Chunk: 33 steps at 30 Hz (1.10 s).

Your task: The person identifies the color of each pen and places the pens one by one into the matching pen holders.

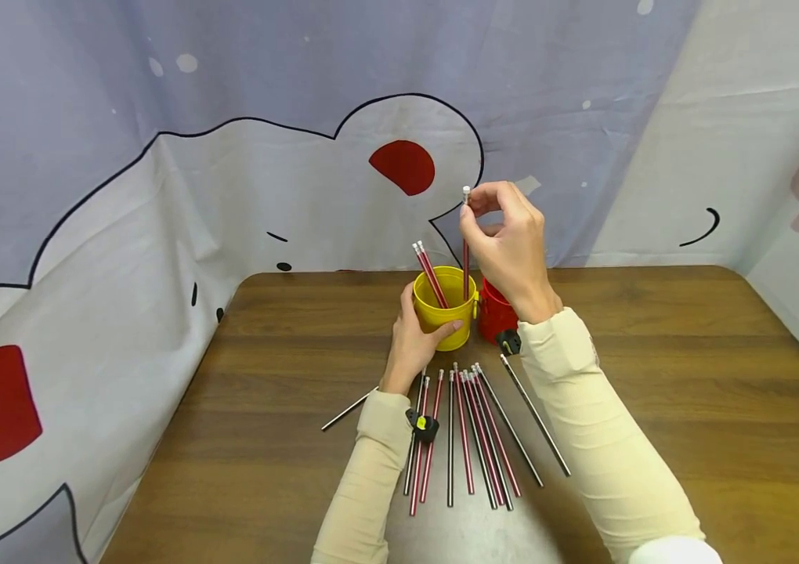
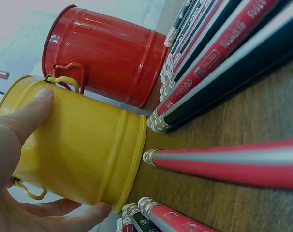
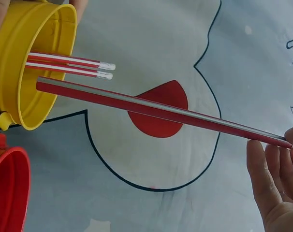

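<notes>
My right hand (image 1: 511, 239) pinches a red-and-silver pencil (image 3: 151, 108) near its white eraser end. The pencil hangs nearly upright, its lower end at the mouth of a small yellow bucket (image 1: 442, 321). Two red pencils (image 3: 71, 65) lean inside that bucket with their erasers up. Around the yellow bucket my left hand (image 1: 412, 345) has its thumb on the near side, and fingers show along the other side in the left wrist view. Just right of it stands a red bucket (image 2: 105, 53), partly hidden by my right hand and wrist in the head view.
Several red pencils (image 1: 463, 439) and black pencils (image 1: 450, 446) lie fanned on the wooden table (image 1: 265, 470), erasers toward the buckets. One dark pencil (image 1: 348, 410) lies apart at the left, partly behind my left wrist. A patterned curtain (image 1: 230, 196) hangs behind the table.
</notes>
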Available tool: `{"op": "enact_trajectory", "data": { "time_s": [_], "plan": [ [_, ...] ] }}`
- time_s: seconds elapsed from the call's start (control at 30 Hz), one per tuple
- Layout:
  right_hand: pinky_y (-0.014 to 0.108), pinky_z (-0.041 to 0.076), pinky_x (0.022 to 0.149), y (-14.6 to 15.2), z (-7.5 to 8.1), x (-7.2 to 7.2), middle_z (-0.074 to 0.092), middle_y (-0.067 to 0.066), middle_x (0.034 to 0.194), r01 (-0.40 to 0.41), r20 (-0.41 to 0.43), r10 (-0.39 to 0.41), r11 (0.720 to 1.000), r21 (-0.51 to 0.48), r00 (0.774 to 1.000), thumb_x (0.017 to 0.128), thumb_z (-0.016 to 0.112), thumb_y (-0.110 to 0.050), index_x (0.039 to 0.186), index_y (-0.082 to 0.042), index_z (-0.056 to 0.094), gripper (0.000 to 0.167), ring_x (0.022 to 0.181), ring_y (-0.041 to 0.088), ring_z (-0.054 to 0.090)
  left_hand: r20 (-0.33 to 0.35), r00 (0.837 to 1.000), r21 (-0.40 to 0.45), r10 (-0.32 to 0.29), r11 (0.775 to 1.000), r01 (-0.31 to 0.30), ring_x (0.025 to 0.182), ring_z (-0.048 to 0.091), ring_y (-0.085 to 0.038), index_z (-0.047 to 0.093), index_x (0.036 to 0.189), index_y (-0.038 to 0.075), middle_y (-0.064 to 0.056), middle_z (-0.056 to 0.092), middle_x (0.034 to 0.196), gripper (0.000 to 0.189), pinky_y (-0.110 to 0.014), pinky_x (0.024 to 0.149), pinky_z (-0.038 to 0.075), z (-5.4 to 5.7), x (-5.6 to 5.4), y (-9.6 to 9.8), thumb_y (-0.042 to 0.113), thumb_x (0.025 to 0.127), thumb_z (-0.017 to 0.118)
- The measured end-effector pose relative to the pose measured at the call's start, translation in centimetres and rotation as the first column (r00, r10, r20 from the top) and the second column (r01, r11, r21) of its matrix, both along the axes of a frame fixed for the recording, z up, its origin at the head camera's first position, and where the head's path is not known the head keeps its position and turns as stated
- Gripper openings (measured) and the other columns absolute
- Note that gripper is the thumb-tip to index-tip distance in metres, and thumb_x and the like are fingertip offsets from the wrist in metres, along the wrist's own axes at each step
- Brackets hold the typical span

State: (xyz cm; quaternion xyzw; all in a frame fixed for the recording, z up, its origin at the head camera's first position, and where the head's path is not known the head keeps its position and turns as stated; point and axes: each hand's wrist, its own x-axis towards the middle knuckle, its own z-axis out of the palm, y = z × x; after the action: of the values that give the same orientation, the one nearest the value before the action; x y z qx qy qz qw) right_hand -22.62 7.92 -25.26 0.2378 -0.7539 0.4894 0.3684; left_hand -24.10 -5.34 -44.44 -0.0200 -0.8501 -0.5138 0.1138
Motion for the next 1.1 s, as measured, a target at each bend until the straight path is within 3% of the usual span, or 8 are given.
{"op": "enact_trajectory", "data": {
  "time_s": [0.17, 0.27, 0.47, 0.7, 1.1],
  "plan": [
    [0.025, 0.053, 0.059, 0.2, -1.7, -2.3, 0.062, 0.009, 0.086, -0.005, -0.013, 0.005, 1.0, 0.008, 1.0, 0.082, 0.062, -0.005, 0.091, 0.001, 0.062, 0.01, 0.078, 0.015, 0.059, 0.006, 1.0, 0.004, 0.001, 1.0, -0.001, 0.116, 0.049, -0.024, 0.016, 0.142, 0.031, -0.003, 0.045, 0.132, 0.092, -0.043, 0.098, 0.038, 0.1, 0.0, 0.1, 0.049, 0.072, 0.073],
    [0.025, 0.053, 0.059, 0.2, -2.4, -2.9, 0.062, 0.005, 0.085, -0.019, -0.014, 0.019, 1.0, 0.011, 1.0, 0.083, 0.062, -0.007, 0.09, -0.001, 0.062, 0.01, 0.078, 0.013, 0.06, 0.004, 1.0, 0.012, -0.005, 1.0, 0.005, 0.116, 0.048, -0.023, 0.017, 0.142, 0.03, -0.004, 0.045, 0.134, 0.091, -0.043, 0.099, 0.038, 0.1, 0.0, 0.1, 0.048, 0.072, 0.073],
    [0.022, 0.053, 0.059, 0.1, -3.2, -3.1, 0.061, 0.005, 0.083, -0.031, -0.008, 0.031, 0.999, 0.019, 0.999, 0.083, 0.06, -0.007, 0.089, 0.0, 0.061, 0.01, 0.076, 0.012, 0.059, 0.009, 1.0, 0.015, -0.007, 1.0, 0.007, 0.117, 0.048, -0.023, 0.016, 0.142, 0.03, -0.004, 0.044, 0.134, 0.091, -0.043, 0.099, 0.038, 0.2, 0.1, 0.1, 0.047, 0.073, 0.073],
    [0.029, 0.054, 0.058, 0.1, -4.5, -3.0, 0.061, 0.006, 0.086, -0.056, 0.018, 0.055, 0.997, 0.046, 0.998, 0.084, 0.06, -0.007, 0.09, 0.0, 0.06, 0.01, 0.077, 0.013, 0.059, 0.011, 1.0, 0.012, -0.005, 1.0, 0.005, 0.115, 0.049, -0.023, 0.015, 0.142, 0.031, -0.004, 0.045, 0.132, 0.091, -0.043, 0.098, 0.039, 0.0, 0.1, 0.0, 0.046, 0.073, 0.073],
    [0.032, 0.054, 0.059, 0.1, -8.4, -2.8, 0.06, 0.008, 0.088, -0.083, 0.119, 0.074, 0.994, 0.077, 0.99, 0.084, 0.062, -0.007, 0.093, 0.0, 0.06, 0.012, 0.077, 0.017, 0.06, -0.019, 1.0, -0.003, -0.009, 1.0, 0.009, 0.113, 0.05, -0.021, 0.015, 0.142, 0.03, -0.004, 0.045, 0.132, 0.091, -0.039, 0.097, 0.04, -0.2, -0.1, 0.0, 0.048, 0.073, 0.072]
  ]
}}
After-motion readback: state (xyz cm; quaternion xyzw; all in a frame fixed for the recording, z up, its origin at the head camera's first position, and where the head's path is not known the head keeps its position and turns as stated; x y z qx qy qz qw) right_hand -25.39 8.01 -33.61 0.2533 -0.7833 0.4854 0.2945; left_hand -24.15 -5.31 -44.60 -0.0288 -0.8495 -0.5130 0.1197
